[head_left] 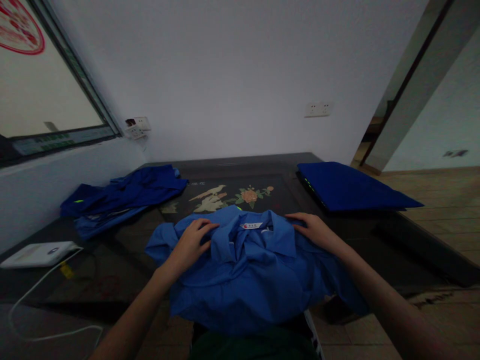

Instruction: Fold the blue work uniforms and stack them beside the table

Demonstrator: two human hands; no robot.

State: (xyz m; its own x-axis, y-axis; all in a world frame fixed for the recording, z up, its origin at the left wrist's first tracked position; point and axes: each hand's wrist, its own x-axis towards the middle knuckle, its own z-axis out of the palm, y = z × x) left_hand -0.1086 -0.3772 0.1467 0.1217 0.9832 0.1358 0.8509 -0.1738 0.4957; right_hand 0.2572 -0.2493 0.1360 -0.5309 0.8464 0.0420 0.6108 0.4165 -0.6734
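Note:
A blue collared shirt [255, 280] lies bunched at the near edge of the dark table, its lower part hanging over the edge. Its collar and white neck label face up. My left hand [191, 242] rests on the shirt left of the collar, fingers apart. On the other side, my right hand [313, 230] touches the cloth right of the collar, its fingers stretched and partly apart. Neither hand shows a fist or a pinch.
Crumpled blue garments [127, 192] lie at the back left, a folded dark-blue stack [356, 187] at the right. A white device [39, 254] with a cable sits at the left. The dark table [240, 162] has a bird-and-flower picture and meets a wall.

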